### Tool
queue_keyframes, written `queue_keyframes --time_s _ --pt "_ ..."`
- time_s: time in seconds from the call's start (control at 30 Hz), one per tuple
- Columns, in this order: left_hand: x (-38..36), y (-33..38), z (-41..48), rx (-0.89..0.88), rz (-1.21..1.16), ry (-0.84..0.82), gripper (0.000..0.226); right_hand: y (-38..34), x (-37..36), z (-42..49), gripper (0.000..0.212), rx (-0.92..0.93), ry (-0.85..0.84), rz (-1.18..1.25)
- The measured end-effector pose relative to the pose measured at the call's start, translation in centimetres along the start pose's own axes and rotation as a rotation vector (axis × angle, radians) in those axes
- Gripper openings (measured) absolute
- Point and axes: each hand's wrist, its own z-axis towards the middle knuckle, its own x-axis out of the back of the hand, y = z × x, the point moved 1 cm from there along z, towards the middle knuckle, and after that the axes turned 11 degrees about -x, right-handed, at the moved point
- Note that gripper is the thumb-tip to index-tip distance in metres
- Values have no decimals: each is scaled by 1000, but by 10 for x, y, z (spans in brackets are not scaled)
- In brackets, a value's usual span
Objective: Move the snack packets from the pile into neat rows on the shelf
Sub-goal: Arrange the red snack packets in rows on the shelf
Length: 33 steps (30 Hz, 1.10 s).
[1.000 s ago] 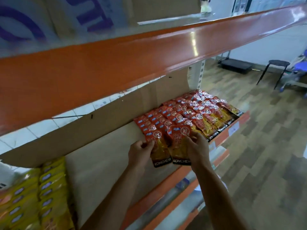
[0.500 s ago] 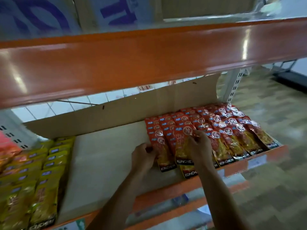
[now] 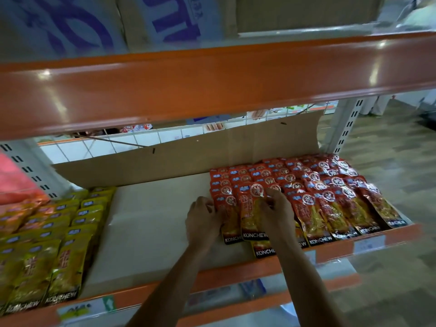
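Mid frame, both hands sit at the left end of the red packets [image 3: 318, 185], which lie in overlapping rows on the right half of the shelf [image 3: 236, 270], labels up, "KONCHEW" strips toward the front edge. Right hand [image 3: 277, 212] is palm down, its fingers curled and pinching the top of the front packet [image 3: 251, 215], which lies on top of the second row from the left. Another packet [image 3: 263, 250] sticks out below it, nearer the shelf lip than its neighbours. Left hand [image 3: 204, 219] is just left of the leftmost row, fingers curled against that row's edge; grip or only touch, cannot tell. The two hands are close together, with the front packet between them. Shelf is lined with a cardboard sheet [image 3: 151, 227], bare in the middle, and its back flap [image 3: 188, 159] stands up behind the packets. Yellow packets [image 3: 59, 244] are in rows at lower left, well apart from the red ones. An orange beam [image 3: 212, 86] crosses the upper frame with boxes [image 3: 165, 20] above it. A white post [image 3: 346, 128] stands at upper right, and a price tag [image 3: 368, 244] is on the lip at right. Wood-look floor [image 3: 389, 161] is at far right.
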Motion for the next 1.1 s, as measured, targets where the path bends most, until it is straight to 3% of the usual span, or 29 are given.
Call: queue_keyframes --time_s 0.07,0.17,0.23,0.37,0.57,0.87,1.1 --pt "1 5 -4 -66 -144 -8 26 -1 -4 -2 18 22 -18 -10" --pt "2 16 -9 -36 -422 -172 28 0 -14 -7 21 26 -47 -55" --pt "2 18 -12 -62 -437 -235 28 0 -18 -9 25 39 -61 -89" --pt "8 4 -15 -42 -447 -185 22 0 -16 -12 27 92 -45 -165" --pt "10 -13 -22 9 -280 -183 30 3 -9 -7 27 96 -7 -179" --pt "1 -3 -27 -57 23 -175 44 3 -9 -8 17 121 -8 -248" --pt "2 -2 -26 -40 70 -190 53 7 -11 -7 20 132 -12 -283"
